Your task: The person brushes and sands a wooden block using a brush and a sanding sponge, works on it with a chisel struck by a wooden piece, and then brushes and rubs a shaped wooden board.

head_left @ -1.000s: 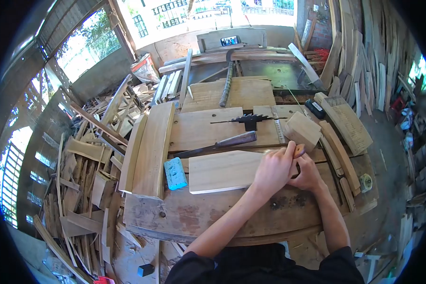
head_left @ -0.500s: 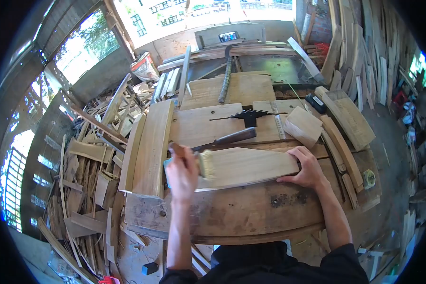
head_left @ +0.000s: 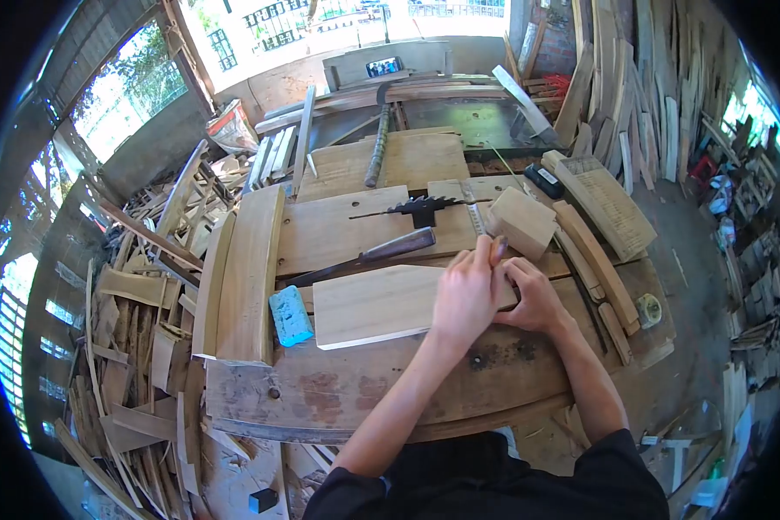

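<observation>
My left hand point(head_left: 466, 290) is closed around a brush point(head_left: 497, 250); its wooden handle tip pokes out above my fingers, and its bristles are hidden. It is over the right part of a pale, flat wooden board point(head_left: 373, 303). At the board's right end, my right hand point(head_left: 533, 295) grips the edge, close beside my left hand. Left of the board lies a blue sponge point(head_left: 290, 315). Behind the board rests a long tool with a dark handle point(head_left: 399, 245), its narrow shaft pointing left.
A black toothed piece point(head_left: 423, 209) lies on the bench point(head_left: 321, 394) farther back. Joined planks point(head_left: 247, 269) stand at the left. A wood block point(head_left: 522, 222), curved strips point(head_left: 596, 256) and a tape roll point(head_left: 649, 309) sit at the right. Scrap wood point(head_left: 139, 347) piles up beyond the bench.
My left hand has swept right with the brush, from the board's left end to beside my right hand. The sponge now shows fully. The whole view has shifted slightly.
</observation>
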`<state>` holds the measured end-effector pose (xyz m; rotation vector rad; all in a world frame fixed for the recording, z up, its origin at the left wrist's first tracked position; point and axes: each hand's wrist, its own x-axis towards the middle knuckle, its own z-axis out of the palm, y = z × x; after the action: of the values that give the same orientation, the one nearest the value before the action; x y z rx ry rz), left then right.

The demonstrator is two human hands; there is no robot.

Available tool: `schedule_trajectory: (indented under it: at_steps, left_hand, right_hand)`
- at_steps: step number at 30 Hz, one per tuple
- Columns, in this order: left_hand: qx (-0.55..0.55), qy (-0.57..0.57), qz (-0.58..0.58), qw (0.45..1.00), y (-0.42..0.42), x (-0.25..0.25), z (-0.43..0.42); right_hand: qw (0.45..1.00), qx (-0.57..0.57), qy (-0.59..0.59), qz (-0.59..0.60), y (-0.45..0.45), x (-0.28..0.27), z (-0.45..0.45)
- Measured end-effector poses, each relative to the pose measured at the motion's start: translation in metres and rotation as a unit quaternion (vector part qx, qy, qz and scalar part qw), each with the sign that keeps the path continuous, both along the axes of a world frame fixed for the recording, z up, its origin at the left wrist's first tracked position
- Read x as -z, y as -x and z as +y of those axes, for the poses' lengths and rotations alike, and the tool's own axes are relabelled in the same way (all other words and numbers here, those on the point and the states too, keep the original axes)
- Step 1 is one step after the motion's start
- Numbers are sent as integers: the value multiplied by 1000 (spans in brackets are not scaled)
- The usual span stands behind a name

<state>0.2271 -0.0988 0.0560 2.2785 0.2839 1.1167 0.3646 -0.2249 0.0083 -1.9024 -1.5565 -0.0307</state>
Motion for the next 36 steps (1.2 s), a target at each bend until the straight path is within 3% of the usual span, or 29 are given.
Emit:
schedule_trajectory:
  at_steps: [4, 6, 7, 11, 13, 17, 19, 24, 26, 28, 32, 34, 36]
  left_hand:
    - [2, 50, -19, 999, 4, 2, 2]
    - [-44, 106, 30, 993, 30, 4, 19]
    - [-63, 75, -17, 995, 40, 12, 33]
    - [-249, -19, 57, 967, 113, 23, 86]
    - [-279, -25, 16, 960, 141, 10, 107]
    - [-331, -71, 50, 940, 165, -1, 129]
    - [-341, -135, 126, 922, 156, -10, 129]
    - [-242, -116, 170, 948, 82, -18, 74]
    - [-169, -166, 118, 964, 52, -7, 53]
    - [-95, -144, 65, 983, 28, -3, 34]
    - [-64, -112, 14, 992, 10, 0, 11]
    - [-48, -40, -3, 998, 21, -1, 7]
    - [-78, -7, 43, 996, 45, 6, 19]
  right_hand:
    - [1000, -6, -1, 2, 1, -2, 1]
    - [1000, -10, 2, 9, 3, -6, 1]
    - [1000, -10, -5, 3, 4, -7, 0]
    - [1000, -11, -14, -1, 2, -4, 1]
    - [1000, -8, -5, 10, 3, -5, 0]
    - [1000, -7, 9, 19, 2, -6, 1]
    - [1000, -5, 3, 18, 3, -6, 1]
    - [1000, -11, -16, -5, 5, -5, 2]
    - [1000, -6, -13, 2, 4, -2, 1]
    - [1000, -6, -5, 1, 3, -4, 1]
    - [1000, 2, -15, 2, 0, 5, 2]
    - [1000, -6, -13, -3, 0, 0, 3]
    - [1000, 1, -15, 6, 4, 1, -1]
